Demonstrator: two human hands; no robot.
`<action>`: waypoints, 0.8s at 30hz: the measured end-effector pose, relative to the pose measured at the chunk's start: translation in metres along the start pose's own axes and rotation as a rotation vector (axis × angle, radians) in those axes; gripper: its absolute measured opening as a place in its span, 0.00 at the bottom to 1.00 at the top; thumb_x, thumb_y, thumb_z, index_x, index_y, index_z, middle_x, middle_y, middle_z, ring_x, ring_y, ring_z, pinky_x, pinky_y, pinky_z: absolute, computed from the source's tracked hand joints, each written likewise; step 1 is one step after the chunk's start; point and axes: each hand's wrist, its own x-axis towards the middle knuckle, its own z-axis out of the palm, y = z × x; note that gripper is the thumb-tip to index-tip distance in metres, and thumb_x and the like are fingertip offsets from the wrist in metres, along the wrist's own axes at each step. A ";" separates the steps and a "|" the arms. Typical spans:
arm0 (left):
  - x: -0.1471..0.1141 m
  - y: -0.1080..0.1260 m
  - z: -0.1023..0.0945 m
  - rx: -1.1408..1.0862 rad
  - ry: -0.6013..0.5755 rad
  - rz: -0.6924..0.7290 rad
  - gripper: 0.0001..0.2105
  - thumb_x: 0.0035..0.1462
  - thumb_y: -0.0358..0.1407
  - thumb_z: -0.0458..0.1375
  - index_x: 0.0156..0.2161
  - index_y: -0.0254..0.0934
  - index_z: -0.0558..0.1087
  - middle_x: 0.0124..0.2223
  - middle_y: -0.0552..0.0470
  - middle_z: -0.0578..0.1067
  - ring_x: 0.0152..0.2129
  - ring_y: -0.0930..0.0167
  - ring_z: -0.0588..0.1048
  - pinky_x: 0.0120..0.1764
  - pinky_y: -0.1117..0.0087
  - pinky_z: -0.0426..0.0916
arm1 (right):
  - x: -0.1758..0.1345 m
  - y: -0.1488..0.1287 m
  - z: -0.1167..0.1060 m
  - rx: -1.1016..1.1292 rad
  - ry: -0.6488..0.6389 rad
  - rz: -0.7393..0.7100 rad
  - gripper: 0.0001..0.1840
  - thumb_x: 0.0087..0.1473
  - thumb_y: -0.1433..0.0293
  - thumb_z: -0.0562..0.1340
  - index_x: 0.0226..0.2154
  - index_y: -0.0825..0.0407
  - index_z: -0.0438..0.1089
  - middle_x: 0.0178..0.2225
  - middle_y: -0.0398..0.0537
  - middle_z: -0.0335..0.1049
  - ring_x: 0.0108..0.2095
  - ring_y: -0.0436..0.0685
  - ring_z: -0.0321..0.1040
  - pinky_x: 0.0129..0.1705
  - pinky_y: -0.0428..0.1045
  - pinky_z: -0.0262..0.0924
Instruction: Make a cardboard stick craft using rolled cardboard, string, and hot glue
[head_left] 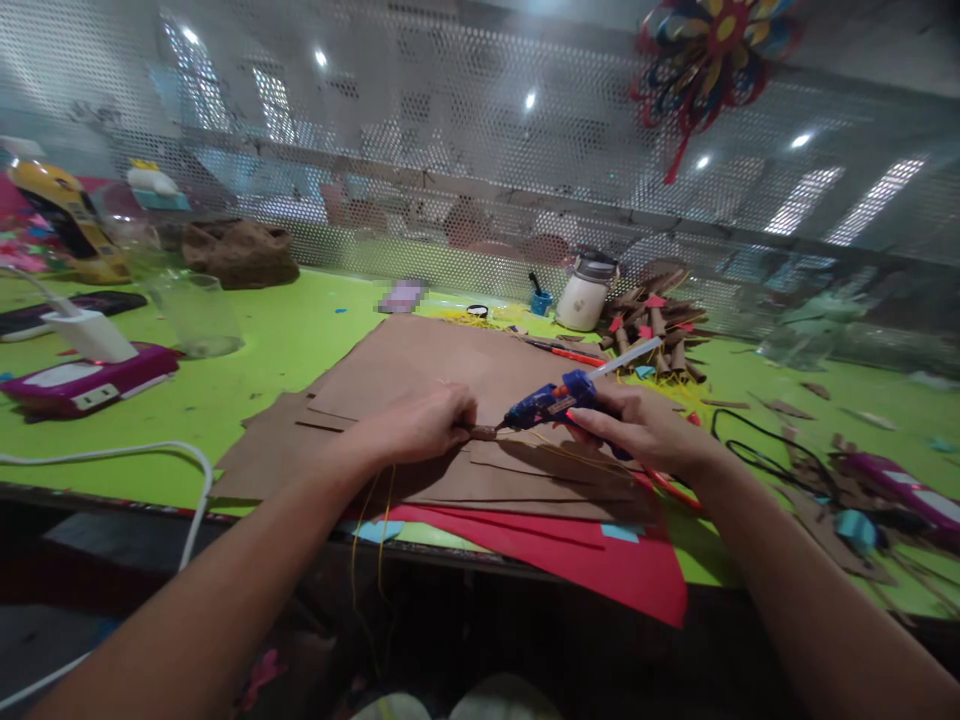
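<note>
My right hand (637,425) is closed round a blue hot glue gun (551,400), with a clear glue stick (626,357) poking out of its back end. The gun's nozzle points left and meets the end of a small brown paper roll (484,433). My left hand (427,425) pinches that roll against the stack of brown paper sheets (420,360). Yellow string (382,510) hangs below my left hand over the table edge, and more lies beneath the glue gun. Red paper (622,570) sticks out from under the brown sheets.
A pile of brown rolls (660,320) stands at the back right beside a white jar (587,295). Purple power strips (94,380) lie at both sides. A clear plastic cup (202,315) and a yellow bottle (64,220) are at left. A white cable (196,470) crosses the front edge.
</note>
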 end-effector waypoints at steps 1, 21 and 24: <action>0.000 -0.001 0.001 -0.003 -0.002 -0.002 0.07 0.52 0.35 0.52 0.34 0.35 0.70 0.30 0.51 0.71 0.24 0.73 0.65 0.27 0.73 0.57 | 0.000 -0.001 -0.001 0.006 0.005 -0.011 0.21 0.57 0.55 0.52 0.27 0.54 0.66 0.22 0.44 0.66 0.22 0.48 0.59 0.25 0.44 0.52; 0.001 -0.003 0.003 -0.021 0.062 0.053 0.06 0.52 0.36 0.52 0.30 0.35 0.68 0.29 0.52 0.68 0.24 0.74 0.63 0.27 0.73 0.57 | 0.000 -0.003 -0.001 0.046 0.017 -0.034 0.21 0.56 0.55 0.52 0.28 0.54 0.67 0.24 0.45 0.67 0.24 0.49 0.61 0.28 0.45 0.55; -0.001 0.001 -0.002 -0.032 0.070 0.059 0.06 0.52 0.35 0.52 0.30 0.35 0.68 0.29 0.52 0.68 0.24 0.73 0.63 0.27 0.73 0.57 | 0.000 -0.004 -0.002 0.051 0.006 -0.021 0.21 0.56 0.55 0.53 0.27 0.55 0.66 0.24 0.45 0.67 0.23 0.49 0.61 0.28 0.45 0.55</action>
